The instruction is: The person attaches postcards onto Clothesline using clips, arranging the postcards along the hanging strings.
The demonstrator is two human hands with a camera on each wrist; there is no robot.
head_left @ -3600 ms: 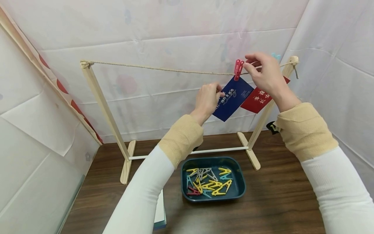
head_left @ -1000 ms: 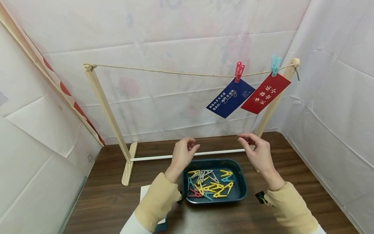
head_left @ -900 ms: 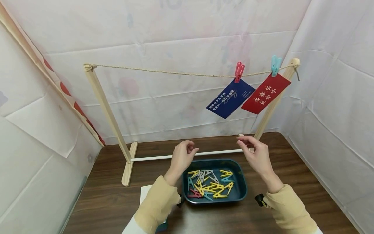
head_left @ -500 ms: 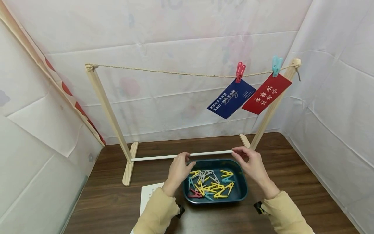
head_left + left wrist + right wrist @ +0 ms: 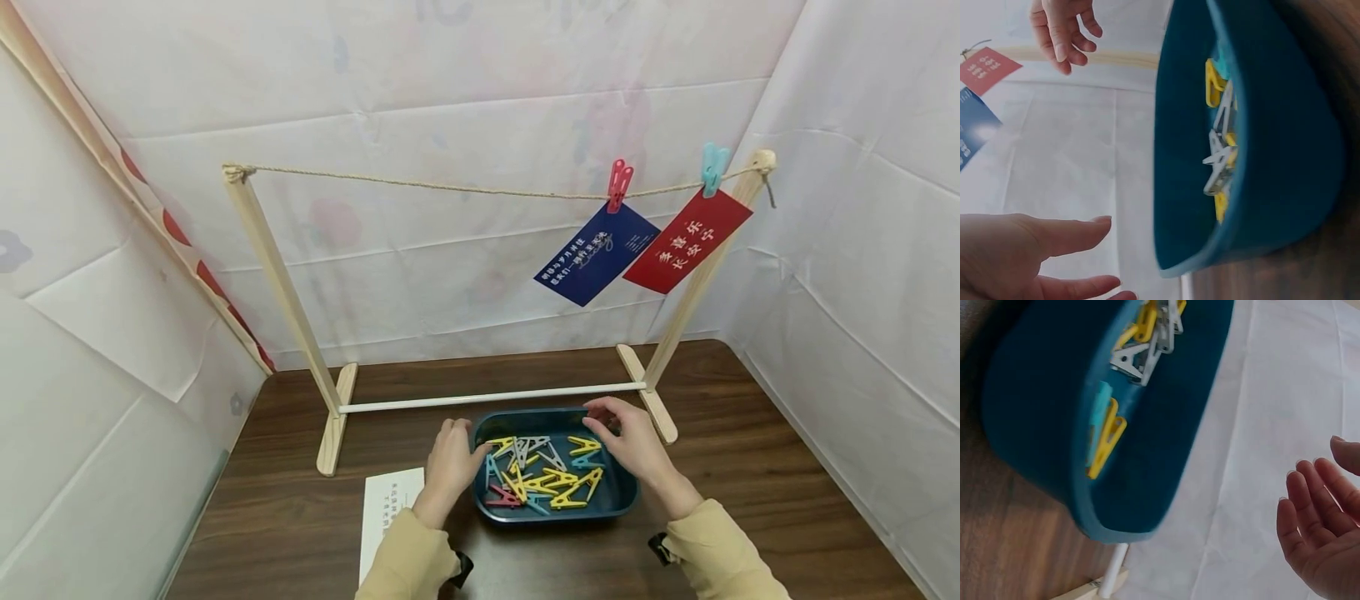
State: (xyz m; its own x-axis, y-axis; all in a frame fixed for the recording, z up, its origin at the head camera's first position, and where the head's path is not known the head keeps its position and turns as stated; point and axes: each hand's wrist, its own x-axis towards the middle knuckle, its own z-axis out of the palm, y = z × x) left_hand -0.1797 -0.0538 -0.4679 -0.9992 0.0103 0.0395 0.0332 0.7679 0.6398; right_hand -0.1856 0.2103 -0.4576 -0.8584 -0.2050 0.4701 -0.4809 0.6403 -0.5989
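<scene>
A dark teal plastic bin (image 5: 555,518) with several small clothespins (image 5: 557,477) in yellow, grey, blue and red stands on the table. My left hand (image 5: 450,467) is at its left rim, thumb and fingers spread. Over the back right corner my right hand (image 5: 633,442) hovers, fingers relaxed and thumb apart. Both wrist views show nothing between the fingers of either hand. Above, a blue card (image 5: 596,258) hangs tilted from the rope under a red clothespin (image 5: 618,185). Right of it, a red card (image 5: 686,242) hangs from a light blue clothespin (image 5: 714,169).
A rope (image 5: 435,187) sags between two wooden posts (image 5: 285,283) joined by a white rod (image 5: 495,397) behind the bin. A white printed card (image 5: 386,508) lies left of the bin, partly under the left sleeve. White cloth (image 5: 420,275) surrounds the table.
Both hands came down from the blue card and red clothespin, letting go of the card, and then moved lower to the bin's sides. The white card now shows more beside the left sleeve.
</scene>
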